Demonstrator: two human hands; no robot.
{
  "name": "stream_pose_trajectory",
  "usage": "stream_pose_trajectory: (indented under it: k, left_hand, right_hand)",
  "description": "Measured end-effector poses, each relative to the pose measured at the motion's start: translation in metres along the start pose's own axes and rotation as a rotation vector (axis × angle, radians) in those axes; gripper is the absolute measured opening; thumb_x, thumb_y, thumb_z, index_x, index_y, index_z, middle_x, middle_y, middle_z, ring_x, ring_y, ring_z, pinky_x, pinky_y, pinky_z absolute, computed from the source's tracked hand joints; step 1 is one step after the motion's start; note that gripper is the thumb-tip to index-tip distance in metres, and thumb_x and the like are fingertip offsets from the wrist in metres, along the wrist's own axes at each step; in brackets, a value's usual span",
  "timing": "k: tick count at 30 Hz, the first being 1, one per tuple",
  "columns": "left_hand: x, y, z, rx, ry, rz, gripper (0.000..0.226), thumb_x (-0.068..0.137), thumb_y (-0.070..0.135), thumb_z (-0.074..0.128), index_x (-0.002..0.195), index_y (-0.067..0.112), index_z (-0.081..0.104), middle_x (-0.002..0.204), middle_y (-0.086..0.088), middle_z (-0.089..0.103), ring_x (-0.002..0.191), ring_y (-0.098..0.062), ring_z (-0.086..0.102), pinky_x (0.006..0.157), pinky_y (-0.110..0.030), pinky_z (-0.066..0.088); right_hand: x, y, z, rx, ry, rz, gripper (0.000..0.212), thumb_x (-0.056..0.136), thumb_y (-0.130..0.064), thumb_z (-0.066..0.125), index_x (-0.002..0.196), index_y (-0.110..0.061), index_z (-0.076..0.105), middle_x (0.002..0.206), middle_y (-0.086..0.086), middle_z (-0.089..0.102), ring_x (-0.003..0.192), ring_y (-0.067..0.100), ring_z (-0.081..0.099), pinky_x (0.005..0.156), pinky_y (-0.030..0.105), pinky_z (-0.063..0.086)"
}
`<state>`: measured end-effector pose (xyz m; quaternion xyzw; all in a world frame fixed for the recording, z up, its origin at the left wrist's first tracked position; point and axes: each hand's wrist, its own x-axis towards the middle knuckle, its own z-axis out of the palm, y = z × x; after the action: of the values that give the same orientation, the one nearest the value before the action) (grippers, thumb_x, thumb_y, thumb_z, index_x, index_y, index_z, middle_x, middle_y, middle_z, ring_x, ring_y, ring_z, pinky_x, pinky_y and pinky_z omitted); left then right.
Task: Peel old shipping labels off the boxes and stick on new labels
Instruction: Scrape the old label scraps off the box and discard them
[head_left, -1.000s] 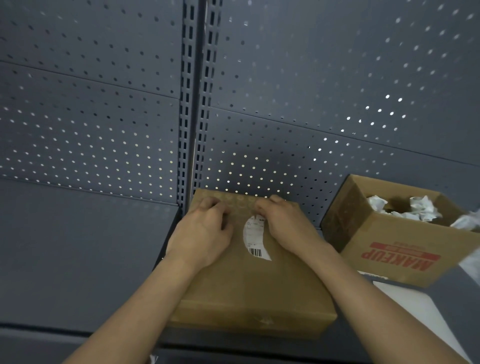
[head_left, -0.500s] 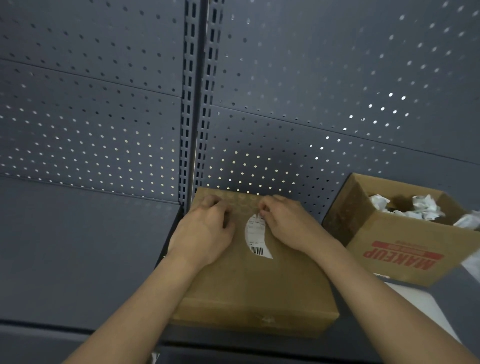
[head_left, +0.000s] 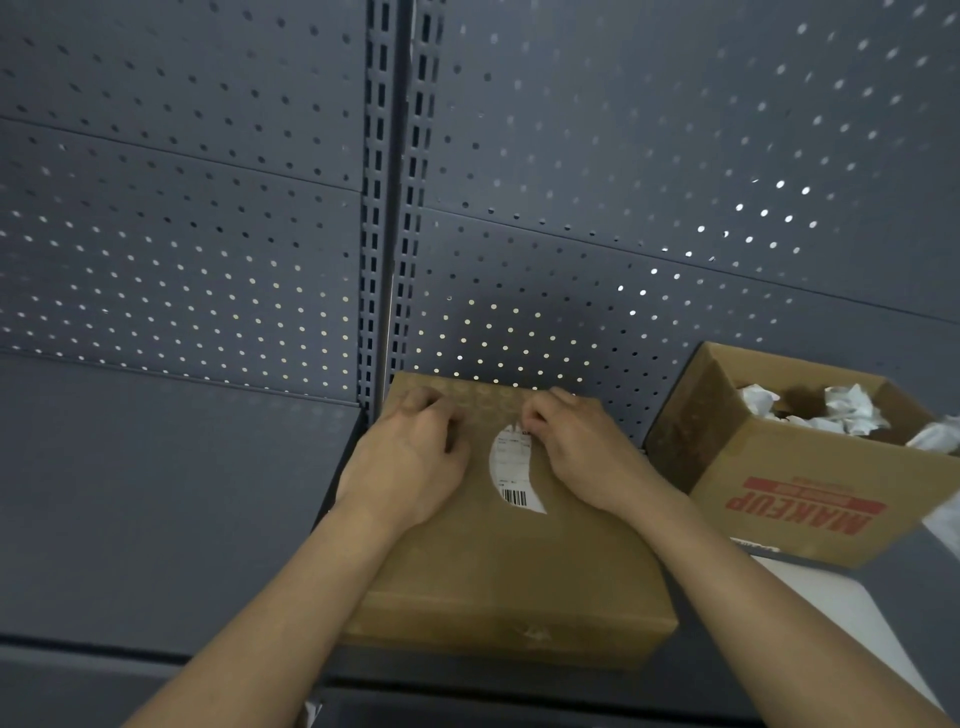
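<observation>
A closed brown cardboard box (head_left: 498, 566) lies flat on the dark shelf in front of me. A white shipping label (head_left: 511, 470) with a barcode sits on its top, partly covered by my hands. My left hand (head_left: 410, 457) rests on the box top left of the label, fingers curled under. My right hand (head_left: 582, 447) is at the label's upper right, fingertips pinching at its top edge. Whether the edge is lifted I cannot tell.
An open cardboard box (head_left: 810, 499) printed MAKEUP stands to the right, holding several crumpled white papers (head_left: 852, 410). A white sheet (head_left: 852, 623) lies on the shelf below it. A grey perforated back panel (head_left: 571, 208) rises behind; the bare shelf (head_left: 156, 493) extends left.
My right hand's fingers have drawn in toward the label's top edge. The left hand has barely moved. The view has shifted slightly.
</observation>
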<state>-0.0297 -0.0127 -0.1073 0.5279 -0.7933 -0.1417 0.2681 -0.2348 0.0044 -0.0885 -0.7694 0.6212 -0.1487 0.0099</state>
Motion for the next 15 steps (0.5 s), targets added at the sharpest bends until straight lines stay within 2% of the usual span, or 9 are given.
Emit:
stream_pose_trajectory:
  k: [2, 4, 6, 8, 10, 13, 15]
  left_hand:
    - [0.0, 0.0, 0.0001, -0.001, -0.001, 0.003, 0.03, 0.095, 0.032, 0.051, 0.119, 0.018, 0.063, 0.129, 0.003, 0.053, 0.116, -0.021, 0.052, 0.086, -0.041, 0.052]
    - [0.0, 0.0001, -0.0001, 0.0, -0.001, 0.004, 0.03, 0.095, 0.031, 0.051, 0.118, 0.017, 0.063, 0.129, 0.003, 0.053, 0.117, -0.021, 0.052, 0.086, -0.042, 0.052]
    - [0.0002, 0.0003, -0.0001, -0.002, 0.001, 0.006, 0.029, 0.095, 0.031, 0.051, 0.118, 0.018, 0.063, 0.129, 0.003, 0.053, 0.117, -0.022, 0.051, 0.087, -0.042, 0.052]
    - [0.0002, 0.0003, -0.0001, -0.005, -0.001, 0.005, 0.03, 0.095, 0.032, 0.051, 0.119, 0.019, 0.062, 0.13, 0.003, 0.053, 0.118, -0.021, 0.051, 0.088, -0.042, 0.051]
    - [0.0002, 0.0002, -0.0003, -0.007, -0.005, 0.001, 0.031, 0.095, 0.033, 0.051, 0.12, 0.019, 0.062, 0.131, 0.004, 0.052, 0.118, -0.021, 0.051, 0.088, -0.041, 0.051]
    - [0.0001, 0.0, -0.0003, -0.007, -0.011, 0.002, 0.031, 0.096, 0.033, 0.051, 0.121, 0.019, 0.061, 0.132, 0.004, 0.052, 0.119, -0.02, 0.05, 0.089, -0.039, 0.05]
    - [0.0, -0.0002, 0.0001, -0.009, -0.009, 0.002, 0.031, 0.096, 0.033, 0.05, 0.122, 0.021, 0.061, 0.132, 0.005, 0.051, 0.119, -0.019, 0.05, 0.088, -0.039, 0.05]
  right_hand:
    - [-0.0043, -0.0007, -0.0038, 0.115, 0.014, 0.026, 0.014, 0.104, -0.022, 0.043, 0.093, -0.024, 0.052, 0.093, -0.008, 0.057, 0.09, 0.013, 0.053, 0.083, 0.029, 0.036]
    - [-0.0056, -0.0023, -0.0057, 0.175, 0.016, 0.05, 0.01, 0.104, -0.025, 0.044, 0.105, -0.023, 0.053, 0.099, -0.009, 0.059, 0.094, 0.011, 0.055, 0.081, 0.027, 0.035]
    - [-0.0052, -0.0044, -0.009, 0.203, -0.004, 0.08, 0.023, 0.103, -0.03, 0.046, 0.125, -0.022, 0.048, 0.109, -0.003, 0.063, 0.1, 0.014, 0.057, 0.085, 0.03, 0.039]
    - [-0.0036, -0.0045, -0.0098, 0.167, -0.011, 0.087, 0.03, 0.102, -0.03, 0.048, 0.131, -0.02, 0.049, 0.122, 0.001, 0.062, 0.11, 0.017, 0.056, 0.095, 0.033, 0.04]
    - [-0.0023, -0.0037, -0.0092, 0.117, -0.011, 0.07, 0.027, 0.101, -0.028, 0.05, 0.126, -0.019, 0.057, 0.122, -0.002, 0.061, 0.11, 0.015, 0.055, 0.1, 0.038, 0.039]
    - [-0.0028, 0.0001, -0.0055, 0.101, 0.01, 0.043, 0.015, 0.099, -0.025, 0.054, 0.106, -0.019, 0.066, 0.099, -0.007, 0.057, 0.091, 0.01, 0.053, 0.092, 0.033, 0.04]
    - [-0.0042, 0.0022, -0.0033, 0.107, 0.039, 0.013, 0.012, 0.098, -0.022, 0.056, 0.098, -0.018, 0.067, 0.094, -0.008, 0.055, 0.087, 0.01, 0.053, 0.088, 0.031, 0.039]
